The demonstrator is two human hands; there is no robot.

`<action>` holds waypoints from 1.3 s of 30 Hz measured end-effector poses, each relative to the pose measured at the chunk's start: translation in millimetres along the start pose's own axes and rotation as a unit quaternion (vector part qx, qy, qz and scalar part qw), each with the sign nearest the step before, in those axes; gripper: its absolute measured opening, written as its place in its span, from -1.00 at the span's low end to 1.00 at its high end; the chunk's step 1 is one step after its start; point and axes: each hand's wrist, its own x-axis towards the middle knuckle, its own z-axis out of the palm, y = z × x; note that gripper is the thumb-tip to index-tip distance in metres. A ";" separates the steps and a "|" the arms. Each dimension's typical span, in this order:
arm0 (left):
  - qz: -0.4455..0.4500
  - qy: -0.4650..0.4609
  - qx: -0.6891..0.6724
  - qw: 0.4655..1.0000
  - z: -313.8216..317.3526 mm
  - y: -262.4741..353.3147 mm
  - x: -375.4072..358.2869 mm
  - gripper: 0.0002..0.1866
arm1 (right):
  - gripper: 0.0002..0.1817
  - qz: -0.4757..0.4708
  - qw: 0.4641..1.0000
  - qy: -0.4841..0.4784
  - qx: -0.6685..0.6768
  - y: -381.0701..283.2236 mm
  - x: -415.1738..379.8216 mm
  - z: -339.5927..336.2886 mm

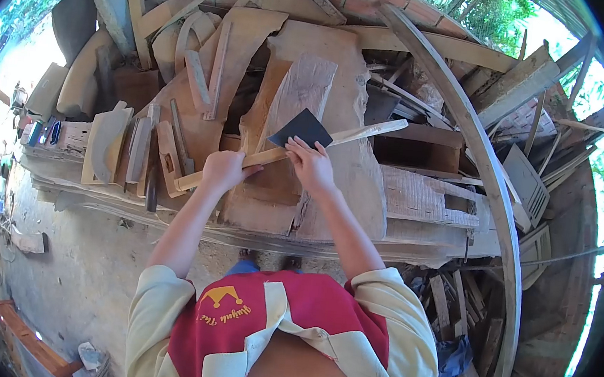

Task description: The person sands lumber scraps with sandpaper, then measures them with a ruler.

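Note:
A long, slim wooden strip (365,131) slants across the workbench, its far end up to the right. My left hand (224,169) is wrapped around it near its lower left end. My right hand (309,163) holds a dark sheet of sandpaper (302,130) against the strip, fingers over the sheet's lower edge and thumb side by the wood. The sheet's underside is hidden. Beneath the strip lie a wide wooden slab (349,186) and a pale rough board (304,87).
Wooden hand planes (167,150) and a curved wooden piece (106,142) lie at the bench's left. A long curved beam (468,124) arches along the right. Scrap wood (451,297) is piled at lower right. Chair-like wooden parts (84,69) stand at back left.

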 end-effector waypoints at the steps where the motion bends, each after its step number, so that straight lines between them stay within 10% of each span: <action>1: 0.009 0.012 -0.001 1.000 0.7 0.3 -1.6 -0.33 | -0.81 -0.003 1.000 -0.014 -0.003 3.9 -1.0 -6.5; 8: 0.029 0.012 -0.026 0.999 -3.5 -2.3 -4.2 -0.36 | -0.79 0.127 0.982 0.049 -0.134 103.4 -17.1 -60.4; 21: -0.010 -0.041 -0.113 0.993 -9.3 -11.6 -3.4 -0.38 | -0.69 0.273 0.960 0.009 -0.063 78.5 -9.6 -74.0; 28: -0.132 0.006 -0.254 0.958 -11.1 -40.0 -36.1 -0.39 | -0.67 0.201 0.976 0.083 0.004 50.1 -18.4 -82.3; 31: -0.239 0.006 -0.510 0.826 -15.3 -62.0 -50.0 -0.49 | -0.65 0.172 0.977 0.122 0.032 45.3 -18.1 -71.4; 39: -0.393 0.103 -0.350 0.844 11.1 -123.8 -38.9 -0.34 | -0.58 0.197 0.973 0.110 0.042 7.2 7.6 -50.4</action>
